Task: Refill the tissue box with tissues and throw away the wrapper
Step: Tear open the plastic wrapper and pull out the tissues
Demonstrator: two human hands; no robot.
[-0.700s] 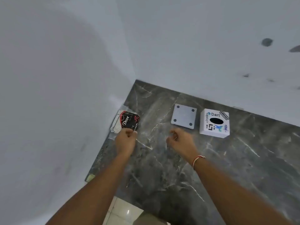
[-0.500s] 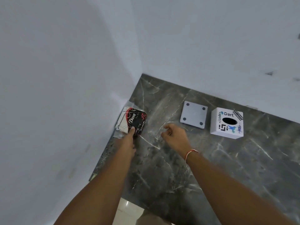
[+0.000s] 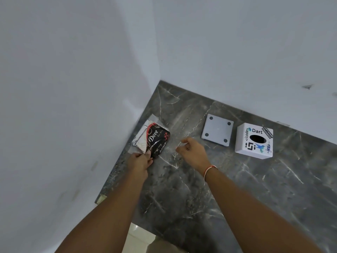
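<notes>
Left hand (image 3: 140, 161) grips "Dove" tissue pack (image 3: 152, 138); box (image 3: 254, 140) reads "Dart".

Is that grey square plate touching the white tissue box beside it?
Apart. In the head view a strip of dark marble counter shows between the grey plate and the white tissue box.

Soft even daylight, faint shadows, wide-angle edge bending
</notes>
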